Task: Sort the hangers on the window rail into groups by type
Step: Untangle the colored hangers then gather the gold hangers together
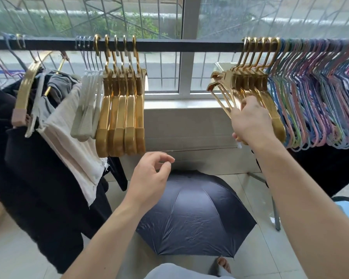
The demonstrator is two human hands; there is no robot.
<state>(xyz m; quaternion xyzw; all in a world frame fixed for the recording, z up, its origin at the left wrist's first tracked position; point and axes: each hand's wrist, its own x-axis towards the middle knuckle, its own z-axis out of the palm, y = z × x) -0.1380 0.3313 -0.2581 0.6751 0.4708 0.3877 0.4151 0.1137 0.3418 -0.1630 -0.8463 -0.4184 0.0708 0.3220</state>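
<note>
Fingers (248, 105) of the right hand (250, 121) curl round the lower arms of a bunch of gold hangers (248, 81), gripping them where they fan out below the rail (169, 45). These gold hangers are glossy and broad-shouldered, with thick gold hooks packed side by side over the dark bar, just left of a long, dense run of thin wire hangers (314, 101) coated in blue, pink, purple and green.

Left of the bare middle stretch of rail hangs a second gold group (121, 109), five of them, the same shiny finish and the same wide, flat ends, spaced a little looser. Touching them on their left are a few pale grey-white hangers (89, 105) with slim silver hooks. Further left, one more gold hanger (26, 87) sits tilted, carrying clothes: a cream cloth (73, 141) and dark garments (28, 174) drape from that end.

The left hand (149, 178) floats lower, below the five gold hangers and apart from them, its fingers loosely bent and empty, thumb and forefinger near each other but holding nothing.

On the tiled floor beneath, an open dark blue umbrella (193, 214) lies between the two forearms. The rail runs across a barred window (181, 21).
</note>
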